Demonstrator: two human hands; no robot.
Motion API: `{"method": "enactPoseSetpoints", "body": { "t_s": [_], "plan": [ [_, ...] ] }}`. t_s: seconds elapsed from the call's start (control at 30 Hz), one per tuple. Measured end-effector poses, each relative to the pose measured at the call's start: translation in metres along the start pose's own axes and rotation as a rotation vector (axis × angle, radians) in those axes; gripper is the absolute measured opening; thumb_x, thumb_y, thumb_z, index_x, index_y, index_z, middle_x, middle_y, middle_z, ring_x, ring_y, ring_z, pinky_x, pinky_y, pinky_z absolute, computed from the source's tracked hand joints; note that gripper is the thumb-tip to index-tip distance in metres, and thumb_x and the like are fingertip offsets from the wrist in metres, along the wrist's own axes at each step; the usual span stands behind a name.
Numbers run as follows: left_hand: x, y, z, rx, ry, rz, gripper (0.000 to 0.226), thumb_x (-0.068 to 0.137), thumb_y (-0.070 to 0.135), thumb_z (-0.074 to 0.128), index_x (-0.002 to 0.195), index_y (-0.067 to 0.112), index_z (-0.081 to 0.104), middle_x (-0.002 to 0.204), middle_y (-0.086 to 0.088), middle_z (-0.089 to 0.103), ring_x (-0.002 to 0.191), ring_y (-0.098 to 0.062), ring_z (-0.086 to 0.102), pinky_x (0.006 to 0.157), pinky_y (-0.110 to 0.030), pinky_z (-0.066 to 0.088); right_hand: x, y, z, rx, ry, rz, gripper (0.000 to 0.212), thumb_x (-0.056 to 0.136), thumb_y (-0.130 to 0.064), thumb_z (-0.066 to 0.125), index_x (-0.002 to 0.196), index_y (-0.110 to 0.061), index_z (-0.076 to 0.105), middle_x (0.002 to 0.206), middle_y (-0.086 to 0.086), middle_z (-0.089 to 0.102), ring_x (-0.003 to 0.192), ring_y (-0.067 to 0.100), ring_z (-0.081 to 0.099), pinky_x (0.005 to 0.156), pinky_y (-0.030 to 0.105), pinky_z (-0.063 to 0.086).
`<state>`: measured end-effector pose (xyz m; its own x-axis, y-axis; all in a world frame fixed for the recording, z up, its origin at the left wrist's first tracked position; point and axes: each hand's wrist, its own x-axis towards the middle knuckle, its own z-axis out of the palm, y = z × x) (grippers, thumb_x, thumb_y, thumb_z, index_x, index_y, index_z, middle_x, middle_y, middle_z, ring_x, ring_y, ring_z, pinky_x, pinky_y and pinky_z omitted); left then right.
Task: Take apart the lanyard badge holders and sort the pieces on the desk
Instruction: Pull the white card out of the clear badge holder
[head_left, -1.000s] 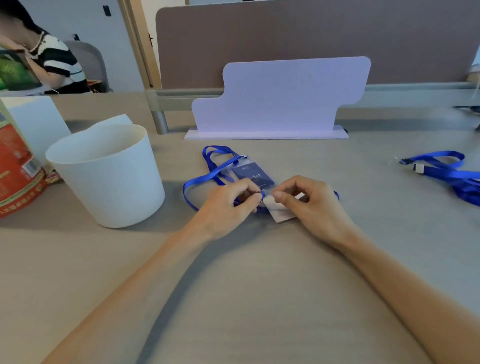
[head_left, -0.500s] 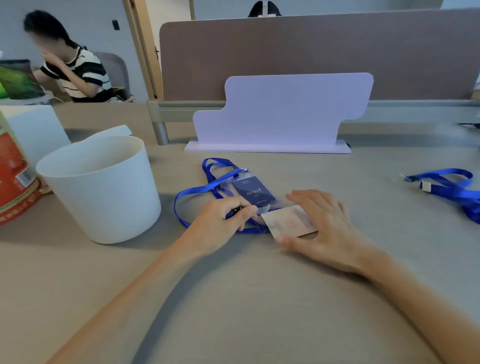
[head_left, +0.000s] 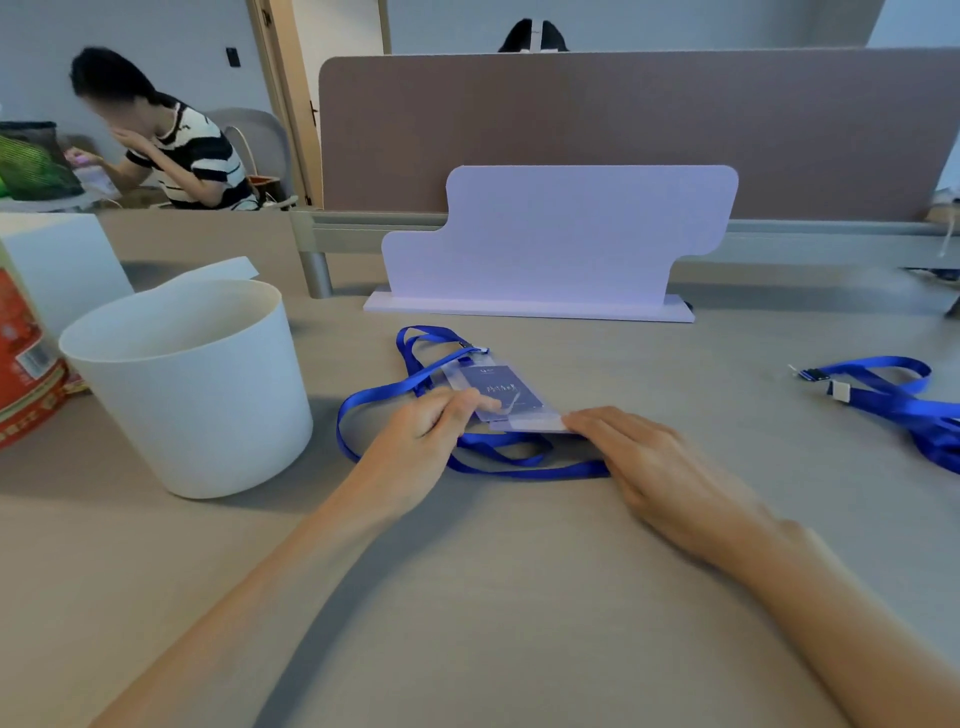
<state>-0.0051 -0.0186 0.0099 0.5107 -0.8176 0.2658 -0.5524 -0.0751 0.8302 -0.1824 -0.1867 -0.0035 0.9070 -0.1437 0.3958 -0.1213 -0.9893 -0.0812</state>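
Note:
A clear badge holder (head_left: 498, 387) with a dark blue card inside lies flat on the desk, clipped to a blue lanyard (head_left: 374, 397) that loops around it. My left hand (head_left: 426, 431) is curled at the holder's near-left edge, thumb and fingertips pinching it. A pale white card piece (head_left: 532, 423) lies just in front of the holder. My right hand (head_left: 660, 467) lies flat, palm down, on the desk with its fingertips touching the right end of that piece and its palm over part of the lanyard strap.
A white bucket (head_left: 197, 384) stands to the left, with a red package (head_left: 21, 374) and a white box (head_left: 57, 260) beyond it. A lilac sign stand (head_left: 556, 239) is behind the badge. More blue lanyards (head_left: 893, 395) lie at the right. A person sits at back left.
My right hand has slid right and flattened, uncovering most of the white piece. My left hand has shifted from the lanyard clip onto the holder's edge. The view has tilted up slightly.

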Motion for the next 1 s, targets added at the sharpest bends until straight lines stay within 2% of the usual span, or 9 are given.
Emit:
{"method": "enactPoseSetpoints", "body": {
  "t_s": [0.07,0.13,0.3,0.47,0.57,0.63,0.73,0.9,1.0],
  "plan": [
    [0.001,0.000,0.000,0.005,0.008,-0.004,0.031,0.103,0.025,0.035,0.104,0.031,0.066,0.082,0.035,0.059,0.084,0.019,0.051,0.076,0.001,0.033,0.000,0.006,0.000,-0.022,0.034,-0.003,0.062,0.069,0.015,0.050,0.122,-0.017,0.055,0.118,0.001,0.063,0.099,0.025,0.063,0.081,0.036,0.054],
    [0.004,-0.005,0.000,0.033,0.018,-0.009,0.025,0.102,0.027,0.040,0.101,0.035,0.064,0.097,0.020,0.061,0.090,0.010,0.053,0.077,-0.001,0.035,0.001,0.012,-0.002,-0.072,0.095,0.002,0.054,0.067,0.013,0.050,0.113,-0.014,0.060,0.107,0.003,0.068,0.090,0.028,0.066,0.074,0.034,0.055],
    [0.007,-0.014,0.001,0.005,-0.021,-0.058,0.021,0.097,0.020,0.051,0.081,0.029,0.061,0.067,0.021,0.061,0.073,-0.010,0.058,0.072,-0.022,0.042,0.000,0.013,-0.007,-0.055,0.288,0.106,0.024,0.079,0.004,0.056,0.091,-0.013,0.068,0.083,0.001,0.069,0.072,0.027,0.063,0.067,0.033,0.045],
    [0.006,-0.008,0.000,-0.010,0.003,0.001,0.021,0.095,0.011,0.054,0.102,0.031,0.059,0.070,0.014,0.068,0.061,-0.003,0.057,0.068,-0.014,0.047,0.004,-0.010,-0.014,0.432,0.419,0.450,0.014,0.084,-0.010,0.069,0.081,-0.024,0.068,0.079,-0.019,0.069,0.082,0.000,0.060,0.071,0.008,0.040],
    [0.005,-0.004,-0.001,0.009,0.002,-0.010,0.023,0.095,0.010,0.054,0.108,0.029,0.060,0.063,0.026,0.065,0.060,0.001,0.056,0.063,-0.007,0.044,0.011,-0.021,-0.018,0.788,0.471,0.602,0.016,0.083,-0.015,0.073,0.074,-0.020,0.060,0.067,-0.016,0.065,0.064,-0.003,0.058,0.059,0.006,0.039],
    [0.004,-0.003,-0.001,0.031,0.003,-0.040,0.016,0.094,0.013,0.056,0.098,0.026,0.064,0.064,0.027,0.066,0.059,0.002,0.056,0.062,-0.008,0.045,0.014,-0.027,-0.017,0.989,0.473,0.669,0.020,0.084,-0.017,0.072,0.075,-0.015,0.055,0.072,-0.001,0.068,0.069,0.013,0.065,0.065,0.017,0.049],
    [0.004,-0.003,0.000,-0.012,0.005,-0.063,0.009,0.091,0.017,0.062,0.087,0.022,0.068,0.084,0.007,0.072,0.059,0.000,0.057,0.070,-0.024,0.051,0.015,-0.034,-0.013,1.240,0.427,0.749,0.018,0.089,-0.017,0.066,0.080,-0.014,0.050,0.096,0.016,0.071,0.086,0.030,0.068,0.085,0.045,0.053],
    [0.003,0.004,0.005,-0.139,-0.055,-0.094,0.008,0.092,0.023,0.062,0.087,0.022,0.068,0.077,0.013,0.073,0.055,-0.003,0.048,0.062,-0.011,0.043,0.016,-0.040,-0.011,1.580,0.442,0.738,0.003,0.094,-0.008,0.056,0.096,-0.010,0.055,0.103,0.005,0.070,0.088,0.015,0.071,0.071,0.027,0.057],
    [0.002,0.005,0.009,-0.177,-0.061,-0.098,0.011,0.093,0.024,0.059,0.094,0.023,0.071,0.071,0.014,0.070,0.055,-0.004,0.047,0.061,-0.011,0.043,0.016,-0.039,-0.010,1.607,0.425,0.689,0.024,0.093,-0.005,0.055,0.115,-0.012,0.059,0.110,0.003,0.072,0.099,0.018,0.070,0.078,0.032,0.060]
  ]
}}
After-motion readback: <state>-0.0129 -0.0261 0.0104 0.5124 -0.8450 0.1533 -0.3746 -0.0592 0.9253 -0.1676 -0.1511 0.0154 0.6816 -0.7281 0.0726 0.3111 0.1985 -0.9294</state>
